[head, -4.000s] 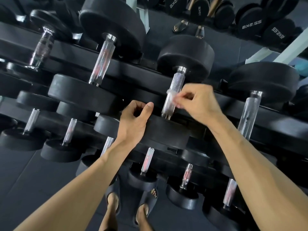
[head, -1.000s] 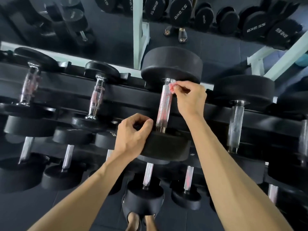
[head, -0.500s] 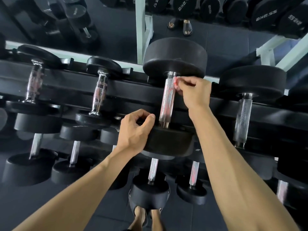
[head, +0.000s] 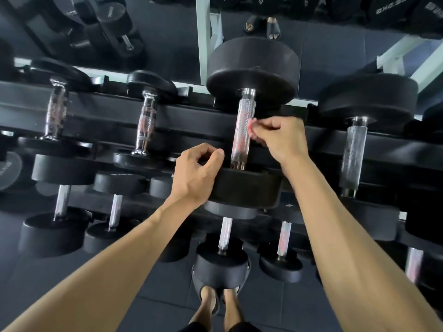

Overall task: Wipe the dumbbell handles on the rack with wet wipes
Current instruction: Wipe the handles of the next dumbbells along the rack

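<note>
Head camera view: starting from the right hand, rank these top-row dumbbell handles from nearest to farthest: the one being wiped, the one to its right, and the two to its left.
From the right hand:
1. Wiped handle, touching the fingertips, center.
2. Right neighbor handle, the next dumbbell to the right.
3. Near-left handle, past the wiped one.
4. Far-left handle, at the rack's left end in view.

Both forearms are bare, without sleeves or jewellery; below the rack (head: 215,121), the feet wear dark open-toed slides (head: 211,305).
</note>
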Motion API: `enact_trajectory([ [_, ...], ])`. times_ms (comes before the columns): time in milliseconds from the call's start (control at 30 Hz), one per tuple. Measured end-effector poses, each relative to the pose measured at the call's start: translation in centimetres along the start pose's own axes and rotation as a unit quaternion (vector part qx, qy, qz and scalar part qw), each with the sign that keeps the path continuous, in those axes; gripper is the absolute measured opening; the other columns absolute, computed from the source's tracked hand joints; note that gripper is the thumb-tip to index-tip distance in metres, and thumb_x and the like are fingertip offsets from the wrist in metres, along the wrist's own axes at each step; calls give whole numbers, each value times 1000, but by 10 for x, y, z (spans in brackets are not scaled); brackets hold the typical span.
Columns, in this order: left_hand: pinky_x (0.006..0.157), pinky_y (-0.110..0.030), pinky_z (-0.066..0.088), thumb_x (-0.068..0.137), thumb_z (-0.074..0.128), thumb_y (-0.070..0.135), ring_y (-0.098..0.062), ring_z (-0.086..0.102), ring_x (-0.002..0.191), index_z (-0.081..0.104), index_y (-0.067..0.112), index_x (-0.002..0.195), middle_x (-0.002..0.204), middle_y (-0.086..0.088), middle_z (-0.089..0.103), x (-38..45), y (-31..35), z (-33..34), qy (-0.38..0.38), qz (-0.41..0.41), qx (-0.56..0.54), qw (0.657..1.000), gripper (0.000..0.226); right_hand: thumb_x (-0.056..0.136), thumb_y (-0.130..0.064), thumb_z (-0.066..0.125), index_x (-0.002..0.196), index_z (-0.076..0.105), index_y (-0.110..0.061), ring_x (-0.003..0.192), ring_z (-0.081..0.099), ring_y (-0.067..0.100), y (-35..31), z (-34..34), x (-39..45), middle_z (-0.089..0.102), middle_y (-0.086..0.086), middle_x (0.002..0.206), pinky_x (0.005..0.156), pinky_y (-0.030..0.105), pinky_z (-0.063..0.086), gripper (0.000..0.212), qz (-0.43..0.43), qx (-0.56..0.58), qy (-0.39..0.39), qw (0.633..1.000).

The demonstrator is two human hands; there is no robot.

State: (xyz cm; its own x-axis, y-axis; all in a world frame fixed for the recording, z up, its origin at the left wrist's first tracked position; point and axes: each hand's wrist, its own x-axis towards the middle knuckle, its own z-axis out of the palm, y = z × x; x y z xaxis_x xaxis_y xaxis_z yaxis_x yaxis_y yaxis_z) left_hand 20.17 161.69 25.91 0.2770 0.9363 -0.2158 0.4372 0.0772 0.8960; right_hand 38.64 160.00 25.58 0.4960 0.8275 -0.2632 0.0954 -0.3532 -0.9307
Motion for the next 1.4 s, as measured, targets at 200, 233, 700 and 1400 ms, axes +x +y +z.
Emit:
enact_trajectory([
  [200,57,-18,45,92,58,27,0,55,62,69,16,72,64,11,63,-2,6,0,24,-16,39,999,25,83,-9,79,79,77,-17,71,73,7,0,0,-6,76,-1,73,75,23,58,9,21,6,-9,1000],
  [233,57,-13,43,92,58,25,0,56,64,70,17,75,68,11,65,-3,9,1,28,-26,53,998,23,84,-5,78,82,77,-11,71,73,9,-4,2,-1,76,1,75,72,22,58,6,27,58,0,998],
  [700,52,-17,39,93,50,15,-2,49,59,71,9,79,81,-19,67,-10,16,12,59,-29,71,995,25,82,5,74,83,77,-17,79,71,12,16,-10,0,76,1,79,89,29,58,22,72,92,-123,986],
  [1400,52,-12,37,90,58,18,-1,53,55,68,20,75,60,17,61,-11,30,14,37,29,152,987,18,85,19,33,87,68,1,73,61,18,-4,-3,2,64,12,79,75,29,58,39,246,308,-94,914],
])
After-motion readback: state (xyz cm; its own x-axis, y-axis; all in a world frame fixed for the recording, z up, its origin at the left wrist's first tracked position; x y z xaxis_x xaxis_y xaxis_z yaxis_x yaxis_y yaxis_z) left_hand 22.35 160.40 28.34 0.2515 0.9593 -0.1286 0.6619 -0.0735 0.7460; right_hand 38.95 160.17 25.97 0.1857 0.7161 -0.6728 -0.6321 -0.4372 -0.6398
